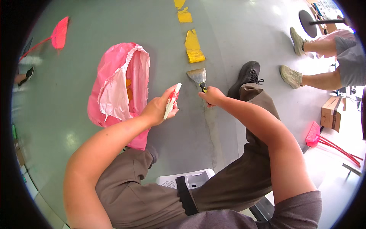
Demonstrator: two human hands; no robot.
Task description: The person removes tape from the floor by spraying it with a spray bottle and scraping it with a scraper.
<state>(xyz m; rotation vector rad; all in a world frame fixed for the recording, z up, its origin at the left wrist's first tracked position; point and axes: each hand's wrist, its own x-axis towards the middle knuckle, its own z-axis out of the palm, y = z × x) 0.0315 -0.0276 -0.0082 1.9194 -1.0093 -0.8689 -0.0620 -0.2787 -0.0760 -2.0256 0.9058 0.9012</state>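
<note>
My right hand [214, 96] grips the black and yellow-green handle of a putty knife [198, 75]. Its wide metal blade lies near the floor, just short of the curled end of a yellow tape strip [193, 48]. In my left hand [156, 111] is a slim red and white object [172, 100], possibly a spray bottle's trigger head; anything below it is hidden. Left of that hand stands a pink plastic bag [110, 64] with its mouth open. Some orange-yellow scraps [129, 89] show inside the bag.
Further yellow tape pieces [185, 15] continue up the floor. A person's shoes [291, 76] are at the right, near a cardboard box [331, 113] and a pink broom [313, 134]. Another pink broom [59, 33] is at upper left. Between my legs sits a white plastic unit [168, 181].
</note>
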